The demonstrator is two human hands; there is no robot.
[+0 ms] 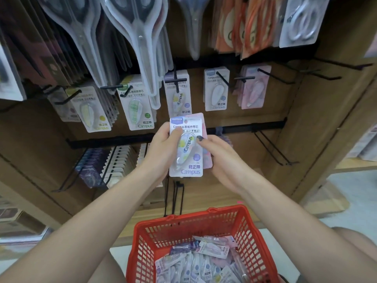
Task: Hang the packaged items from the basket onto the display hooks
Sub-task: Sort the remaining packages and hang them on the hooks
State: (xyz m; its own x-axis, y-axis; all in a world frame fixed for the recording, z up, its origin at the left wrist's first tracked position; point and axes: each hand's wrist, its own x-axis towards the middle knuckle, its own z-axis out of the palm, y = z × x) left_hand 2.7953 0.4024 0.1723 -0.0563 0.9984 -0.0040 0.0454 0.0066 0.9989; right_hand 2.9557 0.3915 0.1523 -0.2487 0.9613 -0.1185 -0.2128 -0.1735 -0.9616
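Above the red basket (195,227), both the left hand (163,148) and right hand (222,158) grip a Campus pack (186,148), apparently hiding pink packs (206,158) behind.

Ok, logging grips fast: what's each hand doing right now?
Left hand: holding the front Campus packet.
Right hand: holding the packets, thumb on front.

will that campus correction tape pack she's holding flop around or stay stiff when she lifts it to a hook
The front pack probably stays fairly stiff: its flat card stands upright in the left hand. It looks light. The glossy blister may be slippery against the packs behind it.
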